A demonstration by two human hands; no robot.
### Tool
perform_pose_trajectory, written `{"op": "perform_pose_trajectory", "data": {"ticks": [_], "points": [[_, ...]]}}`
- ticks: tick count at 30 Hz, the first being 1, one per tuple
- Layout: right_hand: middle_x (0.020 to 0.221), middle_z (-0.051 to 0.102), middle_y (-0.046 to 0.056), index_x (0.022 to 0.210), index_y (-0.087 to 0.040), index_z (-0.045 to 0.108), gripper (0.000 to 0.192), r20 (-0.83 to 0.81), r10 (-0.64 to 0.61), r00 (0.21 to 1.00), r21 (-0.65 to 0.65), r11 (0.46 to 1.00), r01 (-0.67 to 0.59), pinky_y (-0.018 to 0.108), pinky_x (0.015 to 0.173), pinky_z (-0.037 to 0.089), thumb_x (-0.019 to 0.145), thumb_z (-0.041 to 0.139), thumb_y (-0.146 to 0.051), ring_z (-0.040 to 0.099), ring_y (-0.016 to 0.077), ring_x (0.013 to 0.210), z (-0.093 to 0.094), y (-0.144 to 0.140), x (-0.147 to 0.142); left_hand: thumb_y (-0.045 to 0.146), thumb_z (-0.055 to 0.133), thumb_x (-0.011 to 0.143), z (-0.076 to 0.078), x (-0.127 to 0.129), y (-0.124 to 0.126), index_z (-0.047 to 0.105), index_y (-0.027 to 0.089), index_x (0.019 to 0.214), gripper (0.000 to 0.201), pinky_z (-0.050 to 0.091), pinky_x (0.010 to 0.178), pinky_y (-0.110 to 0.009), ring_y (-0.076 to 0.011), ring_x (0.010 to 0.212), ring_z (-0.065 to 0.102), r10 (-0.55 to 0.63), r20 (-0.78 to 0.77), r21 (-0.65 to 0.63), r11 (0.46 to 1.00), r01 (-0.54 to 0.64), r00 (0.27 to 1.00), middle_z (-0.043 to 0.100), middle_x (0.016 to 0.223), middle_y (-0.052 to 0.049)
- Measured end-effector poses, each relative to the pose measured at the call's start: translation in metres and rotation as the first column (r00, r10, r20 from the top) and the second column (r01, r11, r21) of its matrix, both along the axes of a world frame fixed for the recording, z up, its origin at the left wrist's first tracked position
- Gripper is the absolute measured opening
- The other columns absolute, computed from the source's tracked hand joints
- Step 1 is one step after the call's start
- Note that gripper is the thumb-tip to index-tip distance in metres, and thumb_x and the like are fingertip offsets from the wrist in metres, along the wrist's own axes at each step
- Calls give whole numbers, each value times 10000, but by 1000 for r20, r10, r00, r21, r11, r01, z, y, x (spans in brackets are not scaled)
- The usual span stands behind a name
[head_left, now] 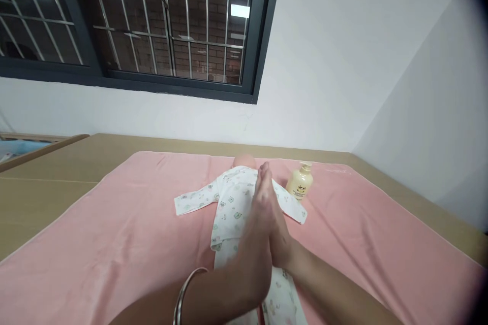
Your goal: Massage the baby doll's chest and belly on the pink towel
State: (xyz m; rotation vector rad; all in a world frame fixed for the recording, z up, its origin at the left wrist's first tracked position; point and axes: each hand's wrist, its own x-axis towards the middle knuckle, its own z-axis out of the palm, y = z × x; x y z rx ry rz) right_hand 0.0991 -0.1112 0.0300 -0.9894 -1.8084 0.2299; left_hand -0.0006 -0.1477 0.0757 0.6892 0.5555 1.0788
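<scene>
My left hand [256, 228] and my right hand [281, 236] are pressed palm to palm, fingers stretched out and pointing away from me. The left hand is slightly blurred, and its wrist wears a silver bangle. Nothing shows between the palms, though their inner sides are hidden. Beneath and beyond them lies a baby doll [232, 205] in a white printed top and trousers, its sleeves spread to both sides. Only the rounded top of its head [245, 161] shows. My hands and forearms cover part of its body. A pale yellow pump bottle [300, 181] stands beside the right sleeve.
A pink sheet [152, 244] with some creases covers much of the wooden surface [76, 172]. White walls [343, 61] rise behind it and at the right. A dark-framed barred window [183, 25] is at the back left. Something light blue [26, 147] lies beyond the left edge.
</scene>
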Motion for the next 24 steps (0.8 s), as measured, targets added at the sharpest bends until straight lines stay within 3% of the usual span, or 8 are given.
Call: {"op": "perform_pose_trajectory", "data": {"ticks": [5, 8, 10, 12, 15, 20, 24], "points": [[1578, 215, 11, 1538, -268, 36, 649, -11, 239, 971, 18, 971, -239, 466, 1179, 221, 969, 122, -568, 105, 239, 1464, -12, -16, -14, 345, 402, 961, 2, 1, 25, 439, 291, 1409, 453, 274, 1160, -313, -227, 1457, 195, 267, -114, 245, 941, -233, 957, 516, 1413, -2], [1538, 319, 23, 1532, -258, 135, 678, -32, 268, 963, -48, 962, -270, 459, 1159, 280, 957, 149, -617, 187, 236, 1449, -6, -23, -14, 336, 431, 959, 1, -1, 44, 532, 280, 1325, 384, 215, 1184, -352, -235, 1449, 221, 414, -128, 385, 858, -339, 901, 500, 1426, 5], [1528, 342, 32, 1515, -254, 219, 681, -72, 304, 950, -74, 948, -309, 472, 1151, 290, 952, 188, -636, 238, 247, 1433, -1, -20, -14, 338, 428, 964, -1, -3, 59, 606, 260, 1231, 330, 219, 1179, -352, -227, 1418, 299, 480, -84, 412, 814, -409, 873, 530, 1396, -6], [1509, 378, 41, 1480, -258, 319, 607, -131, 320, 938, -101, 937, -333, 469, 1140, 308, 965, 295, -579, 308, 248, 1406, 0, -9, -13, 343, 420, 968, -4, -4, 77, 642, 233, 1161, 314, 258, 1157, -339, -221, 1363, 393, 495, -51, 403, 805, -436, 867, 579, 1337, -31], [1446, 472, 39, 1420, -271, 425, 472, -201, 226, 953, -168, 951, -261, 418, 1109, 366, 965, 437, -395, 421, 216, 1342, -8, 17, -8, 309, 416, 966, -13, -5, 102, 653, 216, 1097, 286, 303, 1125, -317, -208, 1298, 469, 541, -101, 419, 784, -458, 835, 612, 1282, -45], [1394, 530, 44, 1345, -258, 531, 455, 86, 51, 995, -178, 983, -35, 448, 1135, 308, 902, 459, -183, 412, 220, 1346, -30, 58, 1, 279, 409, 956, -41, 3, 132, 645, 206, 1015, 254, 328, 1103, -333, -207, 1217, 534, 615, -310, 506, 752, -422, 725, 642, 1210, -66], [1373, 552, 18, 1334, -282, 537, 501, 311, 105, 945, -130, 989, -67, 491, 1162, 217, 868, 478, -109, 371, 225, 1372, -40, 77, 8, 342, 375, 960, -71, 7, 151, 624, 185, 1047, 307, 375, 1064, -387, -224, 1182, 557, 653, -350, 631, 694, -346, 671, 651, 1190, -89]]}}
